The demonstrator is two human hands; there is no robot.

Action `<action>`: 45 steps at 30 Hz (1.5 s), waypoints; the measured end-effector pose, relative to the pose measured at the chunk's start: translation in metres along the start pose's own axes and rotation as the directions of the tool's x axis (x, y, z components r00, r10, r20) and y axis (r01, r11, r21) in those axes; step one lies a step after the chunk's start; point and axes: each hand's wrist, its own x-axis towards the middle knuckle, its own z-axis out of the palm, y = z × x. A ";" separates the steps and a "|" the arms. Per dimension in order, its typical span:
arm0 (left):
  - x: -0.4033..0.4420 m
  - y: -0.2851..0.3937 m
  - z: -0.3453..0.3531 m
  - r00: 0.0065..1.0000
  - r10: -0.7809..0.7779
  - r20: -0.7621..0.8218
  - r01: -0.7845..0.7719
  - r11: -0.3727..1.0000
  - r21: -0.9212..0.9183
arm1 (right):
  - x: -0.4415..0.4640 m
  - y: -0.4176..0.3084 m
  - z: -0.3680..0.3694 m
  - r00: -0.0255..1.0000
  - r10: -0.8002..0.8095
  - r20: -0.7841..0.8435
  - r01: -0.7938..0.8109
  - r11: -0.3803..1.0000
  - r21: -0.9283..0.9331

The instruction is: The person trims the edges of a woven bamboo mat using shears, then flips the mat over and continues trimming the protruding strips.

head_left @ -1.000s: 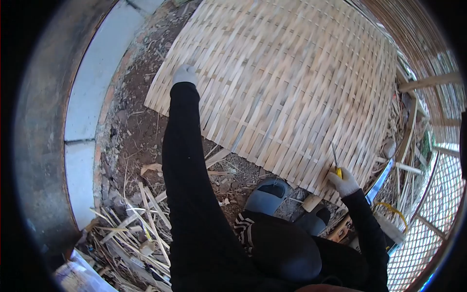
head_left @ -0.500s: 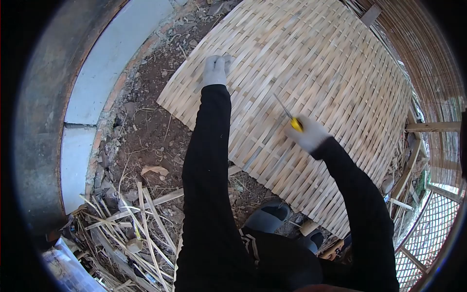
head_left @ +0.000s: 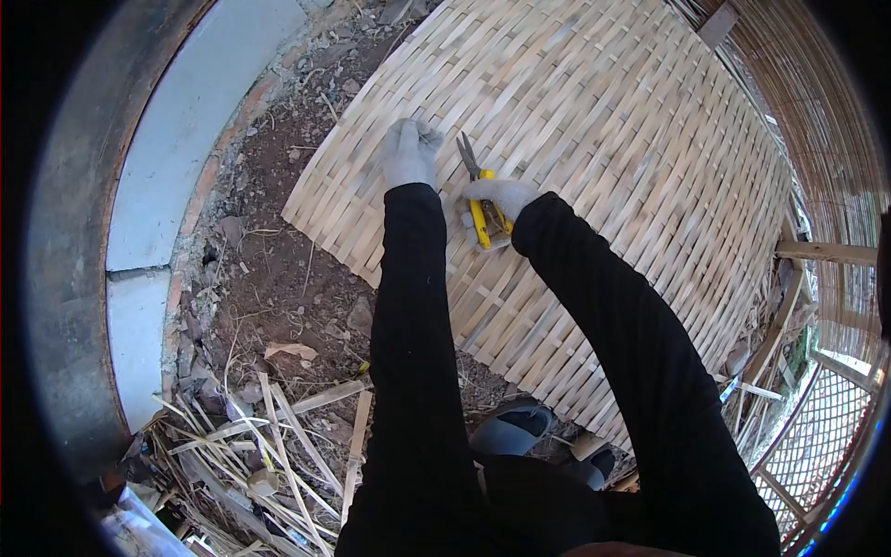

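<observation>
A large woven mat of pale flat strips [head_left: 594,158] lies over the soil. My left hand [head_left: 410,153], in a grey-white glove, rests at the mat's left part with its fingers bent together; whatever they pinch is too small to make out. Just to its right, my right hand [head_left: 497,209], gloved too, is wrapped round yellow-handled cutters [head_left: 480,216]. Their grey blades are parted and point up, over the mat, toward the left hand's fingers.
Loose split strips [head_left: 278,436] are heaped at the lower left, beside bare soil [head_left: 269,306]. A pale block wall [head_left: 176,158] curves along the left. My shoe [head_left: 510,427] stands by the mat's near edge. At the right are a wooden bar [head_left: 826,252] and lattice [head_left: 821,432].
My right hand has carried the cutters from the mat's lower right up and left, beside my left hand. The cutter blades have opened. My left hand has shifted slightly over the mat.
</observation>
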 end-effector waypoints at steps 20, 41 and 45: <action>0.002 0.002 -0.003 0.995 -0.103 -0.004 0.101 0.979 -0.175 | 0.008 -0.029 -0.022 0.999 -0.030 -0.024 0.029 0.999 -0.013; 0.002 0.002 0.001 0.996 -0.086 -0.025 0.084 0.994 -0.076 | -0.016 0.013 -0.020 0.904 -0.298 -0.306 0.178 0.914 -0.365; 0.010 -0.008 -0.009 0.997 -0.074 0.014 0.075 0.987 -0.141 | -0.044 0.000 -0.010 0.952 -0.165 -0.256 0.065 0.932 -0.355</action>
